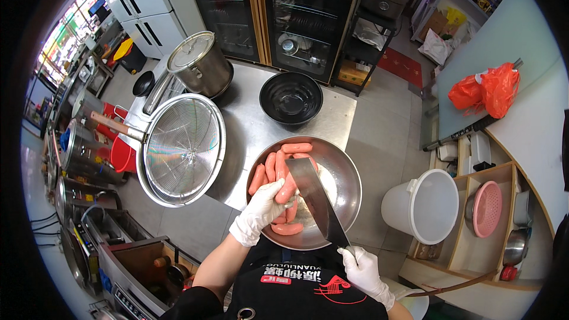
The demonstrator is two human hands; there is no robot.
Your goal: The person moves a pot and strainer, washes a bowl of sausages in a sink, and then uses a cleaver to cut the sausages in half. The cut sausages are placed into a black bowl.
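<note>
Over a wide stainless steel bowl point(351, 186), my left hand point(262, 209) in a white glove holds a pink sausage point(286, 191). My right hand point(365, 271), also gloved, grips the handle of a broad-bladed cleaver point(314, 195) at the bowl's near right. Its blade slants across the bowl, with the far end beside the held sausage; whether they touch is hard to tell. Several more sausages point(258, 178) lie in the bowl, mostly in its left half. The fingertips of my left hand are partly hidden behind the sausage.
A black bowl point(291, 98) stands beyond the steel bowl on the steel table point(333, 106). To the left are a round wire strainer point(184, 151) over a large vessel and a lidded pot point(200, 66). A white bucket point(433, 206) and wooden shelves point(458, 222) are at the right.
</note>
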